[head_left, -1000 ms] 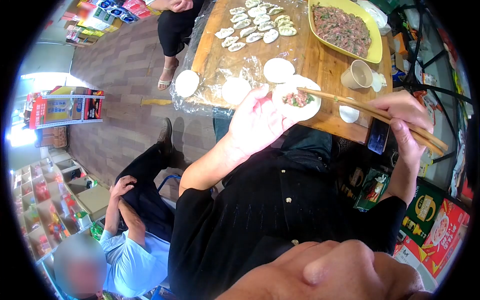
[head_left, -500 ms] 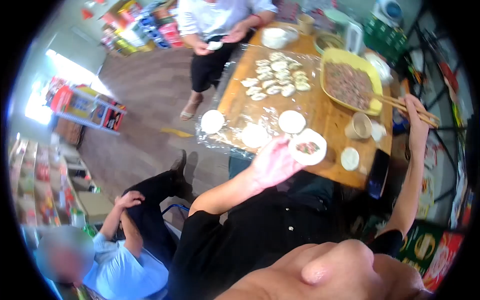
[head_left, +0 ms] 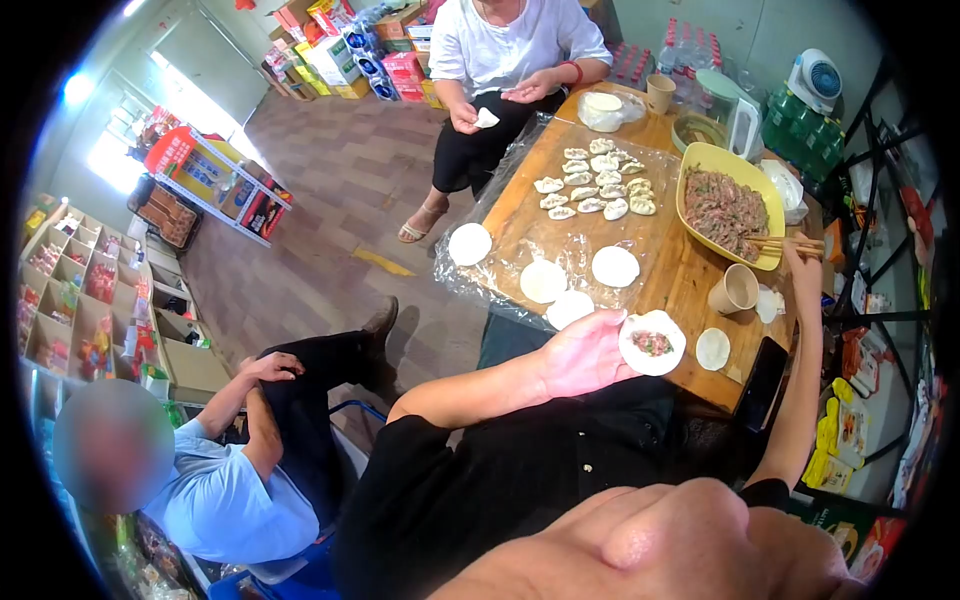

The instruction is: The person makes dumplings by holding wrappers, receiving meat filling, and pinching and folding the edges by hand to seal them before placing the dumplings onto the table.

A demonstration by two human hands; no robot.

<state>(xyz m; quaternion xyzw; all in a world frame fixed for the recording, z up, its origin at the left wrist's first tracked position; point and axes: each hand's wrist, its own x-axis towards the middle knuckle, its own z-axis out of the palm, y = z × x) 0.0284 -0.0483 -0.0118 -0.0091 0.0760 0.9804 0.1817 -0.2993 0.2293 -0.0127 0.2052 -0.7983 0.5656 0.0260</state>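
On my left hand [head_left: 590,358], palm up, rests a round dumpling wrapper [head_left: 673,327] with a small heap of meat filling [head_left: 652,344] in its middle; fingers and thumb hold its edge. My right hand [head_left: 804,264] grips wooden chopsticks [head_left: 782,243], whose tips reach over the rim of a yellow bowl [head_left: 698,224] into minced meat filling [head_left: 725,205]. Several flat wrappers lie on the table, one of them [head_left: 615,266] beyond my left hand. Shaped dumplings [head_left: 608,180] sit in rows on plastic film [head_left: 520,215].
A paper cup [head_left: 735,290] and a phone [head_left: 761,375] stand or lie near my right arm on the wooden table [head_left: 690,300]. Across from me a person [head_left: 515,60] holds a wrapper. Another person [head_left: 235,490] sits at left. Shelves [head_left: 890,300] flank the right side.
The view has shifted, so the table appears lower and further right. My right hand has come closer to the bowl with the chopsticks. My left hand still holds the filled wrapper.
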